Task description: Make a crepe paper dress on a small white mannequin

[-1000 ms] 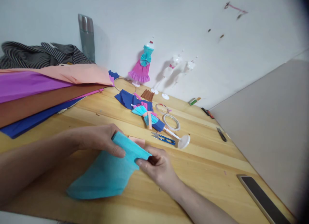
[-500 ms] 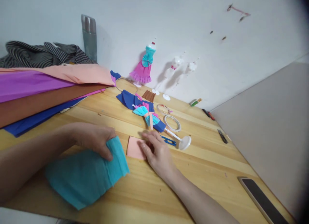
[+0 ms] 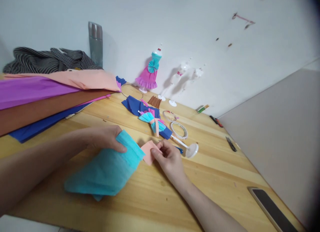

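Between the thumb and fingers of my left hand (image 3: 108, 138) is a sheet of turquoise crepe paper (image 3: 105, 173), folded over along its upper edge and hanging towards the table front. My right hand (image 3: 171, 158) pinches a small peach paper piece (image 3: 149, 152) at its right side; its left corner is close to the turquoise sheet's edge, and I cannot tell if they touch. Just beyond, a small dress form (image 3: 183, 142) lies on its side, dressed in dark blue paper with a turquoise bow (image 3: 151, 121). Blue thread snips (image 3: 179, 150) are partly hidden behind my right hand.
Rolls of tape (image 3: 178, 130) lie past the dress form. A dressed mannequin (image 3: 149, 75) and two bare ones (image 3: 180, 71) stand along the wall. Stacked coloured paper (image 3: 50, 91) fills the left, near a bottle (image 3: 95, 45). A phone (image 3: 272, 208) and a cutter (image 3: 231, 144) lie right.
My right hand has picked the peach piece up off the table. My left hand has moved right with the turquoise sheet, bringing it near the peach piece.
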`<state>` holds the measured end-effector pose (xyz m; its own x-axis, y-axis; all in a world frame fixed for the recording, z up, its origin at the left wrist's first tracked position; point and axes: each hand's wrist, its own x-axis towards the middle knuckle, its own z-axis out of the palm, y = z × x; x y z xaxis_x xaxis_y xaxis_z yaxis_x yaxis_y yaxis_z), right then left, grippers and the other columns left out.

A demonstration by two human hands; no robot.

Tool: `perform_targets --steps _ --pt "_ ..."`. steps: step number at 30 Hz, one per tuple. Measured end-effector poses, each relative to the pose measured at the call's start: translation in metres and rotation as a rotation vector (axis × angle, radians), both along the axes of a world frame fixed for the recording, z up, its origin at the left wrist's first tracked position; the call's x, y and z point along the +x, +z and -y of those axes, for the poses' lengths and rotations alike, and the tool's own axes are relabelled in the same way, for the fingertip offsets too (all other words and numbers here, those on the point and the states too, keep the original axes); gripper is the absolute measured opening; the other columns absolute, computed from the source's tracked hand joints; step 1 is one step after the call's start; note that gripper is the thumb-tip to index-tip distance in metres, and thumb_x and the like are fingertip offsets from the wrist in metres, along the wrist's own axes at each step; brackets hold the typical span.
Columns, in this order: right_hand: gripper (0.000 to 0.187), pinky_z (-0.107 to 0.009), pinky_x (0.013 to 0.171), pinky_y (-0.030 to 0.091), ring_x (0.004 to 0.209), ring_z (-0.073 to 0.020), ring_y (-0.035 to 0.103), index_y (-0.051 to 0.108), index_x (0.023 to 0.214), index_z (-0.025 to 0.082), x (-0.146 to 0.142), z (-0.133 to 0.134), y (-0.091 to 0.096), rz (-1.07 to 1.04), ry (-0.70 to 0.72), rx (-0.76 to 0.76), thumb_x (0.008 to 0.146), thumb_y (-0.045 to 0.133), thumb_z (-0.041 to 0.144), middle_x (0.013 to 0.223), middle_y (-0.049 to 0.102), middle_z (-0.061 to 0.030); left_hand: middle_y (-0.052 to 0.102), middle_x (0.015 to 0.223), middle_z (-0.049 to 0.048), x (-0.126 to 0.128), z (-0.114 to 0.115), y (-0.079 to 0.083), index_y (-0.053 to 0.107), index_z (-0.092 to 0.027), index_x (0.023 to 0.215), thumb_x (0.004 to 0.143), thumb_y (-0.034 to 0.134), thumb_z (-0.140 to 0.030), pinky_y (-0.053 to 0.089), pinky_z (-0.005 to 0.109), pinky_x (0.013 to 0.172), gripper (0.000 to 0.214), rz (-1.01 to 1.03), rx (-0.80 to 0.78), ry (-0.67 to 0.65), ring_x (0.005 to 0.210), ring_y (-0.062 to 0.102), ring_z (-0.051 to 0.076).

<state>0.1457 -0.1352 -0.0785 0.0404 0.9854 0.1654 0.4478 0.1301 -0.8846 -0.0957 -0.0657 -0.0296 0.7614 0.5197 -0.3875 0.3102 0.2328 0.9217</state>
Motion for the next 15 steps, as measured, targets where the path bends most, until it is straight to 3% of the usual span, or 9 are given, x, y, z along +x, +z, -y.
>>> perform_targets --steps 3,6,10,15 --pt "0.03 -0.023 0.05 0.032 0.05 -0.0099 0.042 0.049 0.064 0.02 0.007 -0.001 0.002 -0.382 -0.025 -0.013 0.072 0.072 0.036 0.055 0.047 0.0052 0.067 0.062 -0.0003 0.001 -0.006 -0.006 0.07 -0.012 0.07 0.068 0.069 -0.026 0.046 0.023 0.06 0.015 -0.026 0.011 0.002 0.057 0.056 0.013" --pt "0.032 -0.023 0.049 0.034 0.047 -0.0099 0.045 0.052 0.067 0.02 0.009 0.004 0.008 -0.614 0.056 -0.051 0.068 0.077 0.04 0.056 0.052 0.0048 0.067 0.062 0.0004 0.004 -0.008 -0.011 0.07 -0.011 0.073 0.067 0.07 -0.028 0.048 0.026 0.063 0.018 -0.018 0.023 0.024 0.058 0.058 0.015" --pt "0.028 -0.022 0.047 0.035 0.049 -0.0103 0.047 0.06 0.074 0.02 -0.001 0.013 0.015 -0.541 0.152 -0.086 0.069 0.077 0.041 0.059 0.058 0.0027 0.065 0.063 0.0009 0.011 0.0 -0.013 0.07 -0.011 0.075 0.067 0.067 -0.029 0.045 0.025 0.059 0.019 0.025 -0.012 0.027 0.058 0.055 0.015" --pt "0.026 -0.023 0.052 0.041 0.056 -0.0116 0.051 0.065 0.084 0.018 -0.016 0.013 0.013 -0.347 0.164 -0.089 0.072 0.075 0.039 0.065 0.061 0.0004 0.054 0.058 -0.0023 0.02 0.014 -0.01 0.067 -0.01 0.07 0.067 0.061 -0.024 0.04 0.022 0.056 0.016 -0.041 0.176 -0.052 0.057 0.044 0.012"
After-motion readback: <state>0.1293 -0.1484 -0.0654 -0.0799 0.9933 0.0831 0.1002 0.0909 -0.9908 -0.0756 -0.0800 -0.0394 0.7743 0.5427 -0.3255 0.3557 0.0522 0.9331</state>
